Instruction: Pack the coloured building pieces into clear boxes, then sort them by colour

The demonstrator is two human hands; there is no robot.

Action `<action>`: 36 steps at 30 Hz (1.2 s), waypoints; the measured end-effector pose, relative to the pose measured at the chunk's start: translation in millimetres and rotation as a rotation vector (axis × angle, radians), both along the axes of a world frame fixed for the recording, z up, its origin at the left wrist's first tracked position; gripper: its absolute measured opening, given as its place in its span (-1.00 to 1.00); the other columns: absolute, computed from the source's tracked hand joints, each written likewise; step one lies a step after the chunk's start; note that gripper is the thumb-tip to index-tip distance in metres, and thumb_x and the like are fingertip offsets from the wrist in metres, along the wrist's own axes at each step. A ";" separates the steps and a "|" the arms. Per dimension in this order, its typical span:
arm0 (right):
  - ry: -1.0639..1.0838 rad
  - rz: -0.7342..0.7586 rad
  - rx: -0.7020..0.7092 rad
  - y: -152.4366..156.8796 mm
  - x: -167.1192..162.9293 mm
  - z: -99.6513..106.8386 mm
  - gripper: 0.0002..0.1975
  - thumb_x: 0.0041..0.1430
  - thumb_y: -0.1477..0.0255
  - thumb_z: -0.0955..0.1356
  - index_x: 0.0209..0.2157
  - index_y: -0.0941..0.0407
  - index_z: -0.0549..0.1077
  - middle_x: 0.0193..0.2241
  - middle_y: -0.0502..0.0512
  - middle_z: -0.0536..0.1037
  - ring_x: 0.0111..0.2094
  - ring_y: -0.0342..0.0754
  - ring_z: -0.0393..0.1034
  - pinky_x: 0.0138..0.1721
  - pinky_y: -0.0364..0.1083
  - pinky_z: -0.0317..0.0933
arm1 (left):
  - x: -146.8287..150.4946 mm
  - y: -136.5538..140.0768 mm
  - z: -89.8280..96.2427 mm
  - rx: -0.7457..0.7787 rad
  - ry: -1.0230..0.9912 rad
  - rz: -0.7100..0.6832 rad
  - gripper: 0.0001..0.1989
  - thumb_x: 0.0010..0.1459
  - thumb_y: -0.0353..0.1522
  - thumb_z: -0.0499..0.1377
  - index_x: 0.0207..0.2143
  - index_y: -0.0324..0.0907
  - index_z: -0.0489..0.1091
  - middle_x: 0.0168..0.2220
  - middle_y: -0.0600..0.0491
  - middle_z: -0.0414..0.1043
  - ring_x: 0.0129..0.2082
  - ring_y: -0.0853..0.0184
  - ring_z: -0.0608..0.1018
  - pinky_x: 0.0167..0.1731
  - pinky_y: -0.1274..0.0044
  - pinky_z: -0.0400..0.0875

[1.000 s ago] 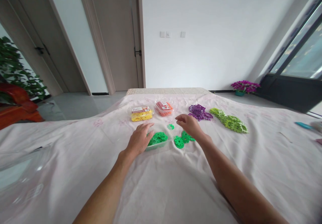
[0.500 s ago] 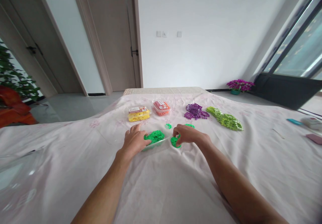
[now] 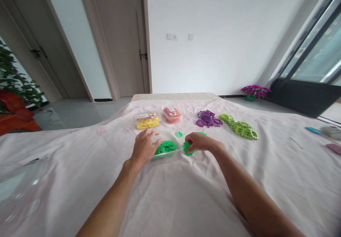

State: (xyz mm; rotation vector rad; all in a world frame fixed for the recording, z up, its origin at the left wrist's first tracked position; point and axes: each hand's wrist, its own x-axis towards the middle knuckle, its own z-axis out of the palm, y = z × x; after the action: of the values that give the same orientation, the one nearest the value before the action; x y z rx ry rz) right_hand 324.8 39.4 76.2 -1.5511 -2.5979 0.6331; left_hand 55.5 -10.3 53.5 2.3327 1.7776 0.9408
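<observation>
1. Lowered since a second ago in the head view, the right hand [image 3: 196, 142] is now pinching loose green discs [image 3: 185, 146], going from hovering to handling.
2. These are sitting just right of the clear tub [image 3: 166, 155], which is holding more green pieces [image 3: 167, 146].
3. Left hand [image 3: 144, 146] is staying spread at the tub's left end; contact cannot be told.

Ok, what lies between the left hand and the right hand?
In the head view, a clear tray of green pieces sits between the left hand and right hand, with one loose green disc just beyond the tray.
</observation>
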 end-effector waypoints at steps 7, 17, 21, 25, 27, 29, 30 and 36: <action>0.501 -0.268 0.180 9.7 -0.6 4.2 -0.77 -0.11 0.26 0.44 -0.48 0.15 0.47 -0.60 -0.06 0.42 -0.56 -0.18 0.24 -0.55 -0.18 0.02 | 1.6 -4.5 10.7 -0.150 0.096 -0.129 -0.20 0.04 0.09 0.12 0.23 -0.15 0.17 0.26 -0.13 0.16 0.27 0.04 0.17 0.21 0.23 0.08; 0.623 -0.243 0.119 10.2 -18.6 -8.7 -0.78 -0.05 0.29 0.42 -0.37 0.13 0.56 -0.49 0.02 0.54 -0.48 -0.14 0.36 -0.44 -0.16 0.17 | 6.7 -6.7 -0.4 -0.184 0.160 -0.102 -0.02 -0.18 0.07 0.28 0.26 -0.05 0.08 0.30 -0.15 0.07 0.28 -0.05 0.12 0.18 0.18 0.09; 0.334 -0.272 0.216 22.3 21.3 -2.9 -0.84 -0.04 0.39 0.40 -0.38 0.13 0.57 -0.44 0.05 0.58 -0.41 -0.08 0.43 -0.38 -0.15 0.18 | 6.9 -6.7 -1.0 -0.161 0.164 -0.095 -0.04 -0.19 0.04 0.29 0.25 -0.02 0.09 0.28 -0.12 0.11 0.26 -0.05 0.15 0.17 0.19 0.10; 0.004 -0.240 0.174 25.2 39.9 -4.9 -0.68 -0.16 0.35 0.47 -0.27 0.09 0.57 -0.37 0.05 0.58 -0.37 -0.04 0.43 -0.41 -0.16 0.14 | 6.7 -5.4 -3.8 -0.152 0.160 -0.095 -0.05 -0.20 0.03 0.30 0.25 -0.01 0.11 0.27 -0.11 0.12 0.25 -0.05 0.16 0.17 0.20 0.11; -0.096 -0.204 0.172 23.8 38.7 -9.0 -0.52 -0.24 0.29 0.52 -0.17 0.06 0.54 -0.28 0.08 0.56 -0.30 0.00 0.43 -0.38 -0.15 0.14 | 6.5 -4.7 -4.8 -0.153 0.165 -0.099 -0.07 -0.19 0.03 0.30 0.24 -0.01 0.13 0.27 -0.10 0.12 0.26 -0.04 0.15 0.18 0.20 0.11; -0.161 -0.164 0.176 21.7 34.6 -13.0 -0.42 -0.30 0.27 0.54 -0.12 0.05 0.52 -0.21 0.12 0.53 -0.23 0.04 0.42 -0.35 -0.15 0.15 | 6.3 -4.1 -5.2 -0.157 0.171 -0.100 -0.08 -0.19 0.03 0.29 0.23 0.00 0.14 0.27 -0.09 0.12 0.27 -0.04 0.14 0.18 0.19 0.11; -0.190 -0.154 0.178 20.6 32.4 -14.5 -0.41 -0.31 0.27 0.54 -0.12 0.06 0.52 -0.19 0.14 0.51 -0.21 0.05 0.42 -0.35 -0.15 0.15 | 6.3 -4.0 -5.3 -0.159 0.173 -0.101 -0.09 -0.19 0.03 0.29 0.23 0.00 0.15 0.28 -0.09 0.12 0.27 -0.04 0.14 0.18 0.19 0.11; -0.243 -0.116 0.180 18.5 25.4 -16.4 -0.57 -0.28 0.31 0.53 -0.26 0.05 0.54 -0.23 0.11 0.49 -0.23 0.01 0.41 -0.38 -0.17 0.11 | 6.7 -4.4 -5.6 -0.155 0.141 -0.109 -0.11 -0.18 -0.01 0.31 0.22 0.01 0.17 0.28 -0.07 0.12 0.27 -0.03 0.14 0.19 0.20 0.10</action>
State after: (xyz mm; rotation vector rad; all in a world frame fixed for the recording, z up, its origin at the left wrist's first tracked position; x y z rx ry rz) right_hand 350.2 57.9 59.9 -1.8016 -2.6139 0.2064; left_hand 62.2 -14.7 47.9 2.4206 1.6827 0.6154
